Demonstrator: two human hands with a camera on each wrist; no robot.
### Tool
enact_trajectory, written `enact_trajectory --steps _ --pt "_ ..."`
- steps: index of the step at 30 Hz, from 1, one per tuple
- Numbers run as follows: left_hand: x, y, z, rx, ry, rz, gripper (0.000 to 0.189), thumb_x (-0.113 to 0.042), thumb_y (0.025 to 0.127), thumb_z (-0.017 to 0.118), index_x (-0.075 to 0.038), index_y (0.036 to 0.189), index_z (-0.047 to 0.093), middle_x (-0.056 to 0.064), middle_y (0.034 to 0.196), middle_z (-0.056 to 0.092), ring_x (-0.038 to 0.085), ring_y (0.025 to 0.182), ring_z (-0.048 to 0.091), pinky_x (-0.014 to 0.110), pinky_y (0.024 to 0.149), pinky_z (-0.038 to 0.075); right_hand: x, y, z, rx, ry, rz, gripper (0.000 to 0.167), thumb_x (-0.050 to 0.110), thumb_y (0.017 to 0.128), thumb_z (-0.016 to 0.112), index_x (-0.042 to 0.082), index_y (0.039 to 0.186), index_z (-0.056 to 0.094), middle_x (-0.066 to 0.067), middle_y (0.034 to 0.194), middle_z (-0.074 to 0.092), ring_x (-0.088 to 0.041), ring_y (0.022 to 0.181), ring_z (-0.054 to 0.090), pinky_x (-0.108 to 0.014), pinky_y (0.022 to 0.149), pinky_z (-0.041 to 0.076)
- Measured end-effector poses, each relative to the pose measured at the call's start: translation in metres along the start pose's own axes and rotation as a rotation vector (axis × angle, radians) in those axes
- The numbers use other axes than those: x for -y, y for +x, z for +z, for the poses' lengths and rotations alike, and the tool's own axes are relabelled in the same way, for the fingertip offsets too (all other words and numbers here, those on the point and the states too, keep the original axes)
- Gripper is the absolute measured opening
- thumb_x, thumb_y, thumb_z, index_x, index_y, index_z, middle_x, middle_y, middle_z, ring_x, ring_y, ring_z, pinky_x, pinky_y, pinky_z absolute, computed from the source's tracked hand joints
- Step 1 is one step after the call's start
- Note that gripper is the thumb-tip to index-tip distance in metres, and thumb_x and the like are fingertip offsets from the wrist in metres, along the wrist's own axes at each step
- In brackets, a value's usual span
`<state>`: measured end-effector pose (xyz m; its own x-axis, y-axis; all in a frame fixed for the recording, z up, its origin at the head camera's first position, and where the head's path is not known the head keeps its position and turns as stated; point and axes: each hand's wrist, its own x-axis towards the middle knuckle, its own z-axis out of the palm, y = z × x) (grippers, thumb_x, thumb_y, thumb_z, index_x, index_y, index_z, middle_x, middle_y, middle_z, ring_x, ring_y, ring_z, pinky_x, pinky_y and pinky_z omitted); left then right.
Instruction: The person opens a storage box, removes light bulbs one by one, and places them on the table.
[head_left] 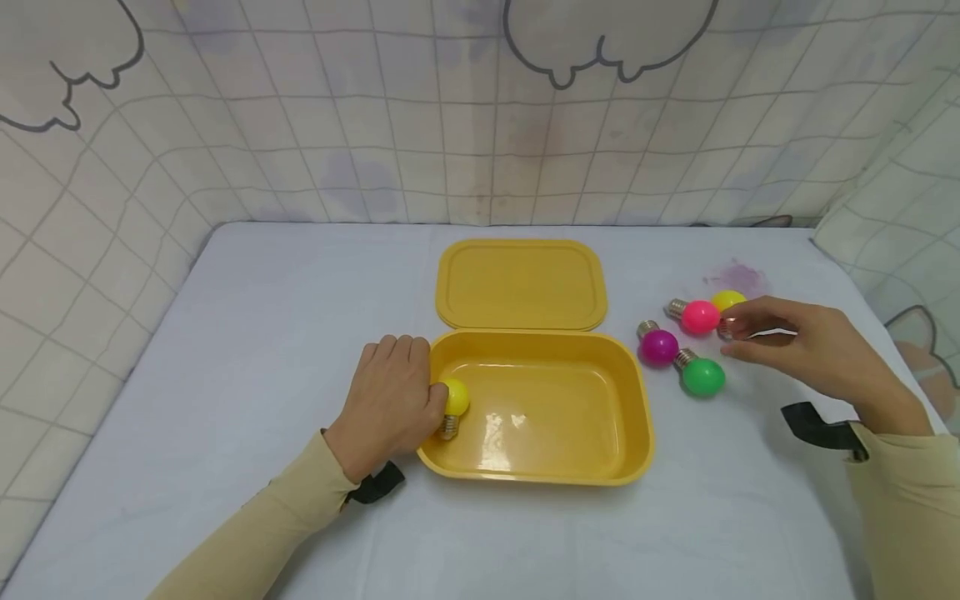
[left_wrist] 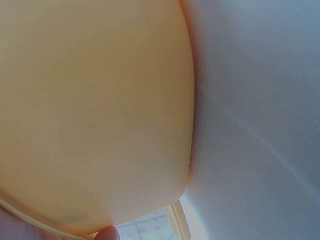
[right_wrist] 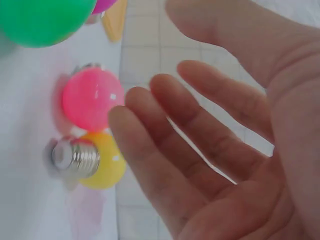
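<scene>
My left hand point(head_left: 392, 396) grips the left rim of a yellow plastic box point(head_left: 558, 408), thumb over the inside. Beside that thumb, a yellow light bulb point(head_left: 457, 396) lies in the box. Over the bulbs at the right, my right hand point(head_left: 817, 350) reaches with thumb and fingers apart and nothing between them. Closest to its fingertips are a pink bulb point(right_wrist: 92, 99) and another yellow bulb point(right_wrist: 111, 165), whose metal screw base points toward the camera side. A green bulb point(head_left: 703, 377) and a purple bulb point(head_left: 658, 348) lie nearer the box.
Behind the box, the flat yellow lid point(head_left: 521, 285) lies on the white-covered table point(head_left: 300, 283). A checked cloth point(head_left: 420, 125) hangs along the back and sides. Dark straps point(head_left: 821, 429) circle both wrists.
</scene>
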<state>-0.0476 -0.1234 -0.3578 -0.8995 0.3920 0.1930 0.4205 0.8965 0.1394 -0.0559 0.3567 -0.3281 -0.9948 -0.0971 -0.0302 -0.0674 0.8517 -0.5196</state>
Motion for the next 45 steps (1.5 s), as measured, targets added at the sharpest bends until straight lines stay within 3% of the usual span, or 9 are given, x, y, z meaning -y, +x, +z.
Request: enact_trajectory --steps 3,10,15,20,30,39,45 --pt "0.001 -0.001 0.0 0.005 -0.005 -0.004 0.016 -0.02 0.086 0.048 -0.008 0.078 0.041 0.005 0.07 0.038 0.023 0.069 0.035 0.033 0.069 0.025 0.01 -0.002 0.002 -0.051 0.03 -0.033 0.041 0.034 0.09 0.079 0.011 0.123 0.07 -0.008 0.112 0.073 0.02 0.089 0.053 0.004 0.076 0.042" --pt "0.001 0.0 -0.001 0.011 -0.01 0.0 0.016 -0.021 0.087 0.047 -0.008 0.078 0.042 0.005 0.071 0.039 0.023 0.07 0.036 0.033 0.07 0.025 0.037 -0.007 0.01 -0.18 0.108 -0.198 0.03 0.01 0.084 0.083 0.014 0.113 0.075 0.021 0.101 0.07 0.016 0.089 0.061 0.003 0.081 0.044" --pt "0.001 -0.001 -0.002 0.004 0.005 -0.002 0.016 -0.021 0.087 0.047 -0.008 0.078 0.041 0.005 0.071 0.039 0.023 0.071 0.035 0.033 0.07 0.025 0.065 -0.003 0.012 -0.181 0.064 -0.303 0.031 0.007 0.082 0.085 0.02 0.109 0.077 0.011 0.101 0.073 0.012 0.087 0.062 0.001 0.081 0.047" --pt "0.002 -0.002 -0.003 0.009 -0.007 -0.002 0.016 -0.021 0.088 0.048 -0.008 0.08 0.042 0.005 0.072 0.04 0.023 0.072 0.036 0.034 0.071 0.026 0.091 0.002 0.014 -0.153 0.006 -0.367 0.029 0.011 0.082 0.086 0.021 0.108 0.077 0.007 0.097 0.075 0.011 0.084 0.062 -0.002 0.078 0.048" --pt "0.004 -0.002 -0.003 0.021 -0.001 -0.005 0.018 -0.023 0.089 0.047 -0.008 0.081 0.043 0.005 0.074 0.041 0.023 0.073 0.037 0.034 0.072 0.027 0.136 0.015 0.025 -0.049 0.013 -0.603 0.028 0.008 0.08 0.086 0.021 0.103 0.077 0.014 0.094 0.076 0.004 0.084 0.067 -0.01 0.078 0.054" --pt "0.005 -0.003 -0.002 0.01 -0.006 0.002 0.02 -0.023 0.089 0.047 -0.007 0.08 0.042 0.006 0.073 0.04 0.024 0.073 0.036 0.034 0.071 0.027 0.166 0.029 0.055 0.102 0.039 -0.63 0.023 0.013 0.084 0.084 0.015 0.106 0.076 0.01 0.096 0.074 -0.001 0.086 0.067 -0.027 0.078 0.061" --pt "0.004 -0.001 -0.001 0.014 -0.007 0.004 0.019 -0.023 0.089 0.047 -0.007 0.08 0.042 0.005 0.073 0.041 0.024 0.073 0.037 0.034 0.071 0.027 0.184 0.036 0.073 0.163 0.048 -0.707 0.021 0.018 0.085 0.083 0.013 0.105 0.076 0.004 0.097 0.075 -0.005 0.087 0.069 -0.028 0.081 0.061"
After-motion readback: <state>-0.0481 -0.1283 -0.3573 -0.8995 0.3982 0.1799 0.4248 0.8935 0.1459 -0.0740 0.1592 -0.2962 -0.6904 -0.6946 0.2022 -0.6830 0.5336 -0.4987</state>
